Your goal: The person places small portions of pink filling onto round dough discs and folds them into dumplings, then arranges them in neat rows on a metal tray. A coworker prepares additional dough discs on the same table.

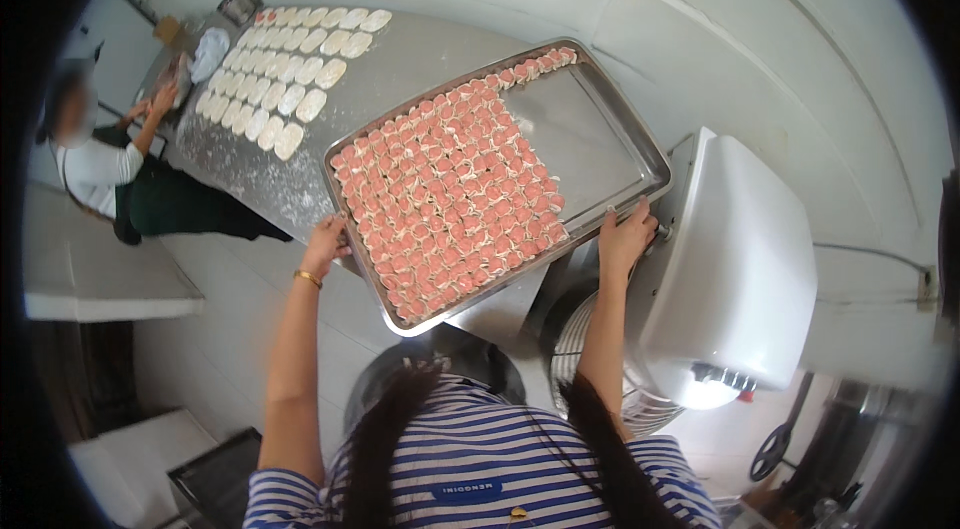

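Observation:
A large metal tray (pixel 600 134) lies on the near end of a floured steel table (pixel 430 59). Rows of small pink dough pieces (pixel 445 194) fill most of it, and its far right part is bare. My left hand (pixel 325 244) grips the tray's left rim, with a gold bangle on that wrist. My right hand (pixel 625 239) holds the tray's near right rim, beside a white machine.
Rows of pale oval dough pieces (pixel 280 74) cover the table's far end. Another person (pixel 100 164) in a white top works at the far left corner. A white mixer (pixel 730 269) with a wire guard stands at my right. White walls lie behind.

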`<state>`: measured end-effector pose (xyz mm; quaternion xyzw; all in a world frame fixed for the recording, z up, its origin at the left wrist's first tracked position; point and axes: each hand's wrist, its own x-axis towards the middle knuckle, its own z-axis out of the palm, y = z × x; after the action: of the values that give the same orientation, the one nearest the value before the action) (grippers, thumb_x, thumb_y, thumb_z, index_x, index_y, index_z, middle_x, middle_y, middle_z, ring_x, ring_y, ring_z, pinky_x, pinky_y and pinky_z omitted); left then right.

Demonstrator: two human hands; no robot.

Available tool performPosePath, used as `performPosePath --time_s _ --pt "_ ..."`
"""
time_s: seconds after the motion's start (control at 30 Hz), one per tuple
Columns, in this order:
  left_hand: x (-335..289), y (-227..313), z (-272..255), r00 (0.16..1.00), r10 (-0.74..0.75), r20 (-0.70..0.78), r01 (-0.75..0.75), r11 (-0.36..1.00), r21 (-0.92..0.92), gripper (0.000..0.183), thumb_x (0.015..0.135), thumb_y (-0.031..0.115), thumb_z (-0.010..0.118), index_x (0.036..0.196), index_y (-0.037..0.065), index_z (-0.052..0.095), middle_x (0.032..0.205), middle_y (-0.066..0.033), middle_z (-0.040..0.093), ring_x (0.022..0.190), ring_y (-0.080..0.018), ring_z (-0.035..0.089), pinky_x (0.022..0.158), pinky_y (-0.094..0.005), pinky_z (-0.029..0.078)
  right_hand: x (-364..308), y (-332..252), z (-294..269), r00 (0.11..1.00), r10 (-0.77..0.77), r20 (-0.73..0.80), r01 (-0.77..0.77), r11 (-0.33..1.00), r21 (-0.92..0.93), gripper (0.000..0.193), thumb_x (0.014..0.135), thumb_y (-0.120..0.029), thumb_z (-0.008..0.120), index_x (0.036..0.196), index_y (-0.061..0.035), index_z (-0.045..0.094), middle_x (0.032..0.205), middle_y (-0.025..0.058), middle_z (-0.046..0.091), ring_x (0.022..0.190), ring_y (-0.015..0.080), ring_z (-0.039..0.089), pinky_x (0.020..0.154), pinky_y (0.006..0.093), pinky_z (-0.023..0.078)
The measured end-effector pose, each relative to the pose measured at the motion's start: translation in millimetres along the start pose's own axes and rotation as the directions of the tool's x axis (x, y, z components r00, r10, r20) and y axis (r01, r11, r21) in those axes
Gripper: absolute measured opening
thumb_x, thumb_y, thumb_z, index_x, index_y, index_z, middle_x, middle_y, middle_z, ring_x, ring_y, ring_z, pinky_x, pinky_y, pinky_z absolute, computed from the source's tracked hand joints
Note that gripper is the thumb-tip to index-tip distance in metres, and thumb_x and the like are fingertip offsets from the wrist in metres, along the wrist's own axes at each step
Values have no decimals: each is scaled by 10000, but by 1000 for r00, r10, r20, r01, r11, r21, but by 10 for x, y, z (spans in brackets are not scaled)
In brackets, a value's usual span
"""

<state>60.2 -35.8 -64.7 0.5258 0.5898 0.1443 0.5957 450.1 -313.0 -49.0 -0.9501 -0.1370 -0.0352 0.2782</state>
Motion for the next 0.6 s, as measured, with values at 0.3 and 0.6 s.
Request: performPosePath --time_s 0.3,0.6 --pt "-161 45 15 980 -111 168 126 989 -81 168 914 219 528 977 64 535 839 -19 585 660 -116 596 553 -242 549 261 291 537 994 73 81 -104 855 508 668 823 -67 552 1403 16 232 1115 257 585 1050 392 567 871 401 447" --pt "-868 -171 426 908 -241 343 297 947 -122 227 926 253 548 951 27 536 857 -89 627 820 -184 655 706 -298 556 1206 191 796 991 -94 92 40 881 471 617 777 -89 619 1319 73 372 679 130 560 641 259 590 629 360 464"
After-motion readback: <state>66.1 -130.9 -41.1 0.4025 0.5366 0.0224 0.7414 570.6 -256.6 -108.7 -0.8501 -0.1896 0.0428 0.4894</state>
